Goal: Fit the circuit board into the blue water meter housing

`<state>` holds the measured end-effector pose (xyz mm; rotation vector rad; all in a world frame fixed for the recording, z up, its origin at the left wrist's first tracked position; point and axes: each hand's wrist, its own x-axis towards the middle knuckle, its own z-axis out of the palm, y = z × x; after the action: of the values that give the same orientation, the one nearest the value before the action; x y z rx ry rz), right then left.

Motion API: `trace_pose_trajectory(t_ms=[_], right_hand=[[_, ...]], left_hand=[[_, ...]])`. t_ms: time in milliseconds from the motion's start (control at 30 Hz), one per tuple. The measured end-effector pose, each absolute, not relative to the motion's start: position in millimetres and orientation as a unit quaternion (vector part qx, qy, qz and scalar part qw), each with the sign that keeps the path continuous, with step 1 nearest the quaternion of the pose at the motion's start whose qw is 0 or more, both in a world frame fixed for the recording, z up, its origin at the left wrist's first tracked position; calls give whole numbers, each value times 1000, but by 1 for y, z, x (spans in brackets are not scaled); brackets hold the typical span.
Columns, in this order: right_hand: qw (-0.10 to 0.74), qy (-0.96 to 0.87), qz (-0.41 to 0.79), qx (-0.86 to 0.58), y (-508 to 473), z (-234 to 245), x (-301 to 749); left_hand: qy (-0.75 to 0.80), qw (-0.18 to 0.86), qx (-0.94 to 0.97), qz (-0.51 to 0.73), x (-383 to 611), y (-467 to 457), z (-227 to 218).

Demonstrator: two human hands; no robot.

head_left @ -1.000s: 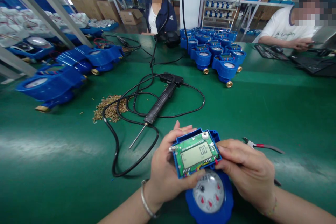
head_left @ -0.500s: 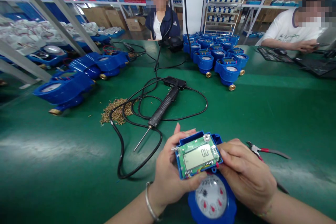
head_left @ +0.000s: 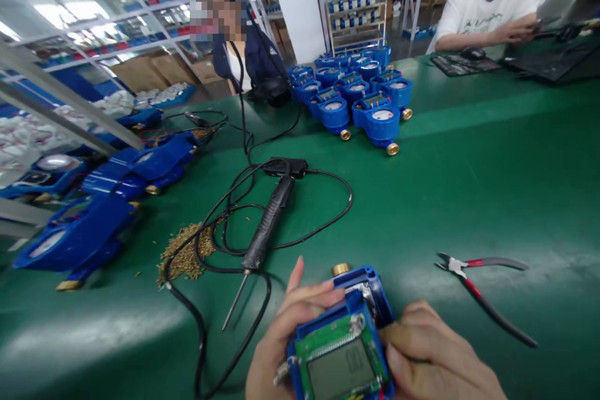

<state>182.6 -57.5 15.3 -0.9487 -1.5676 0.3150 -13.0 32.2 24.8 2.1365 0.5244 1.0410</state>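
My left hand (head_left: 276, 340) is closed around a water meter's display unit (head_left: 340, 369), a blue housing with a green circuit board and a grey LCD. The unit is tilted up toward me, its lower edge cut off by the view. Behind it lies the meter's open blue body (head_left: 370, 290), with a brass fitting (head_left: 341, 269) at its far end. My right hand (head_left: 435, 353) is closed at the unit's right edge, thumb and forefinger pinched together. Whatever those fingertips hold is hidden. Red-handled side cutters (head_left: 457, 264) lie open on the table beyond my right hand.
A black electric screwdriver (head_left: 267, 225) lies ahead, its cable looped over the table. Brass screws (head_left: 185, 256) are heaped left of it. Blue meters stand at left (head_left: 75, 231) and in rows at the back (head_left: 382, 122). Two people sit across the table.
My view has turned and tipped downward. The display unit sits lower in view, tilted, its meter body now showing behind it. The side cutters have come fully into sight.
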Motion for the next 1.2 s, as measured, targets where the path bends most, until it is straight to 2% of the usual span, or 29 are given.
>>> trace_pose_trajectory(t_ms=[167, 300, 500, 767, 933, 1100, 1200], right_hand=[[569, -673, 68, -468, -55, 10, 183], [579, -628, 23, -519, -56, 5, 178], [544, -667, 32, -508, -59, -2, 176], [603, -614, 29, -509, -50, 6, 174], [555, -650, 37, -518, -50, 3, 176], [582, -595, 35, -554, -49, 8, 175], [548, -597, 59, -583, -53, 7, 175]], left_hand=[[253, 342, 851, 307, -10, 38, 39], [304, 328, 858, 254, -12, 41, 46], [307, 322, 858, 256, -16, 47, 41], [320, 296, 849, 298, -12, 40, 37], [338, 307, 843, 283, -14, 39, 36], [362, 316, 835, 267, -14, 40, 39], [377, 321, 827, 266, -12, 39, 39]])
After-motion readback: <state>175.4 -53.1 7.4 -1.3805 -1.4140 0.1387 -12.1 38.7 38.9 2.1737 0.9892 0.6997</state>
